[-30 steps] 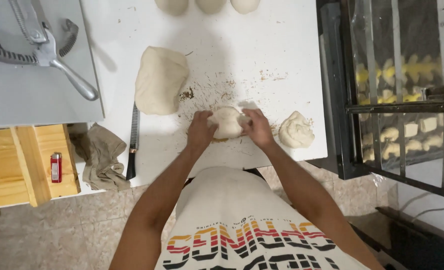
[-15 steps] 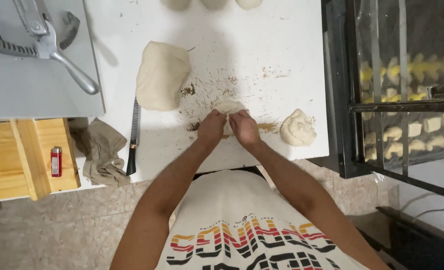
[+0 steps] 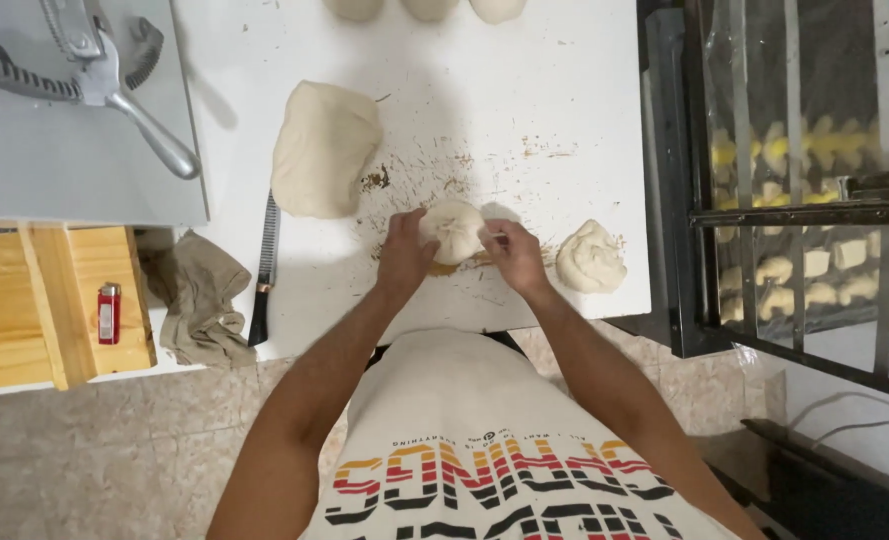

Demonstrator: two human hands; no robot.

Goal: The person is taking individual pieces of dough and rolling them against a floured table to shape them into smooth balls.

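Now both hands cup dough ball [image 3: 452, 229] on white bench [image 3: 565, 100]: left hand [image 3: 405, 252] and right hand [image 3: 510, 255] wrap opposite flanks, grip closed around it. Soft, light, likely tacky; hold low at sides. Shaggy lump [image 3: 591, 256] just outboard of right grip.

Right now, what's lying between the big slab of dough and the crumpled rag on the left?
In the head view, a serrated knife lies lengthwise between the big dough slab and the crumpled rag, on the white table.

A bakery kitchen: white table [image 3: 565, 100] dusted with crumbs, big dough lump [image 3: 323, 150] near its left edge, dough balls [image 3: 427, 8] along the far edge, rack of rolls [image 3: 805, 210] beside it.
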